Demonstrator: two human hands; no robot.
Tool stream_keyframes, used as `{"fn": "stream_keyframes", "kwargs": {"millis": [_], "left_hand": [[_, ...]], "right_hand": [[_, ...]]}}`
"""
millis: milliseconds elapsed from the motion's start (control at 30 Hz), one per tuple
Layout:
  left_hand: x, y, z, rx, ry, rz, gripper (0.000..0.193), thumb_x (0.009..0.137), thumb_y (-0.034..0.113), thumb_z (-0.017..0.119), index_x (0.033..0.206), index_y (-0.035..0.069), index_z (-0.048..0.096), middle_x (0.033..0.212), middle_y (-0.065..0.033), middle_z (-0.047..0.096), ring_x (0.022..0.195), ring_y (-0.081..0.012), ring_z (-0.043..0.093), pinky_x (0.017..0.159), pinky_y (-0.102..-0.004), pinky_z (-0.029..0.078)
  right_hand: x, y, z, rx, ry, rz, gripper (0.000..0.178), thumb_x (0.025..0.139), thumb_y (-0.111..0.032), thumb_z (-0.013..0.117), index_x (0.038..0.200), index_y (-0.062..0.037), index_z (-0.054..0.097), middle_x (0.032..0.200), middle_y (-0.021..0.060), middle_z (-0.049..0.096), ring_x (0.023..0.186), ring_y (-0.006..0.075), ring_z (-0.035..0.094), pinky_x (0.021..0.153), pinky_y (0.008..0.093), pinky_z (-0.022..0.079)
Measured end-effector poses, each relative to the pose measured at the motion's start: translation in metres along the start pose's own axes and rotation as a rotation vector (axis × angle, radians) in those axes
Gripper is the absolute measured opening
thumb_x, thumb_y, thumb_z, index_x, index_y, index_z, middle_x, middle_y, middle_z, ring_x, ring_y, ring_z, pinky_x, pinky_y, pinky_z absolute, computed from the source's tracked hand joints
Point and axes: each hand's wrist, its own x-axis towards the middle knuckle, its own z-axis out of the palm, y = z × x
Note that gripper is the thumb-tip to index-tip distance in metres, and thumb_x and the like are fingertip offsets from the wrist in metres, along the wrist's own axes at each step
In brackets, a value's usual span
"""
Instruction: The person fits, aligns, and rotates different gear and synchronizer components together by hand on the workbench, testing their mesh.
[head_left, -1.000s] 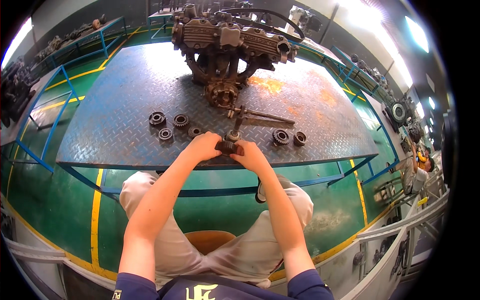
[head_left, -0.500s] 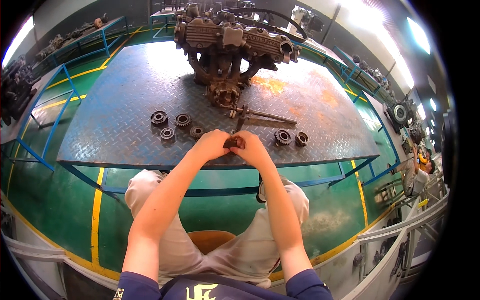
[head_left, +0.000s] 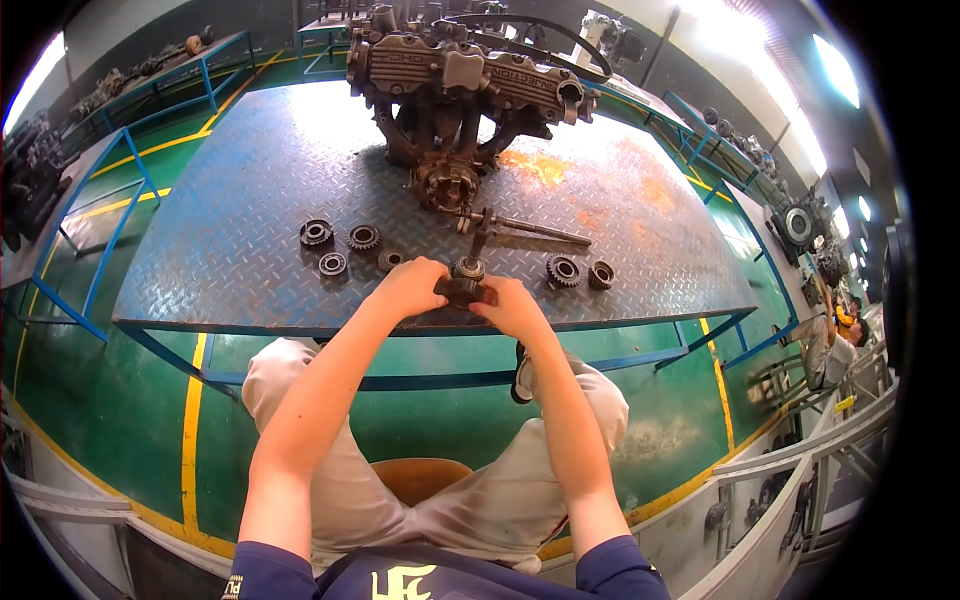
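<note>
Near the table's front edge, my left hand (head_left: 414,286) and my right hand (head_left: 509,302) grip a dark metal gear piece (head_left: 461,290) from both sides. Its underside is covered by my fingers. Right behind it, a short steel shaft (head_left: 478,247) points up and away; I cannot tell whether the two are joined. A small gear (head_left: 391,260) lies beside my left fingers, partly covered. Farther left are two toothed gears (head_left: 364,237) and a smaller ring gear (head_left: 332,264). On the right lie a wide gear (head_left: 562,270) and a narrower one (head_left: 600,275).
A large engine (head_left: 465,80) stands at the back of the steel-plate table (head_left: 660,285). A long splined shaft (head_left: 535,231) lies in front of it. Blue-framed benches (head_left: 100,200) with machine parts flank the table. Another person (head_left: 835,350) is far right.
My hands have drawn slightly apart, with the left moving left and the right shifting right and down. More of the gear piece now shows between them.
</note>
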Motion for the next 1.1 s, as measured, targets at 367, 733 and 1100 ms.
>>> {"fn": "stream_keyframes", "kwargs": {"millis": [367,733,1100], "left_hand": [[0.002,0.006,0.003,-0.043,0.044,0.092,0.034,0.072,0.021,0.076,0.099,0.002,0.068,0.083,-0.0185,0.069,0.084,-0.0364,0.066,0.075,-0.0438,0.051],[-0.001,-0.005,-0.001,0.04,0.026,-0.003,0.027,0.072,0.018,0.075,0.095,0.004,0.069,0.092,-0.0193,0.069,0.091,-0.038,0.066,0.08,-0.0451,0.052],[0.003,0.005,0.005,0.043,0.02,0.05,0.033,0.073,0.02,0.075,0.101,0.003,0.068,0.095,-0.0196,0.069,0.093,-0.0376,0.066,0.082,-0.0449,0.052]], "right_hand": [[0.006,-0.012,-0.002,-0.008,0.097,-0.1,0.029,0.073,-0.013,0.076,0.098,-0.0007,0.068,0.077,0.0137,0.064,0.071,0.0309,0.062,0.067,0.0389,0.049],[0.008,-0.006,0.004,0.007,-0.04,-0.03,0.032,0.075,-0.012,0.075,0.103,-0.0008,0.065,0.075,0.0139,0.064,0.071,0.0313,0.063,0.066,0.04,0.048],[-0.011,0.015,-0.012,0.042,0.042,-0.033,0.03,0.074,-0.012,0.073,0.101,-0.0014,0.067,0.076,0.0138,0.064,0.072,0.0312,0.063,0.067,0.0396,0.048]]}}
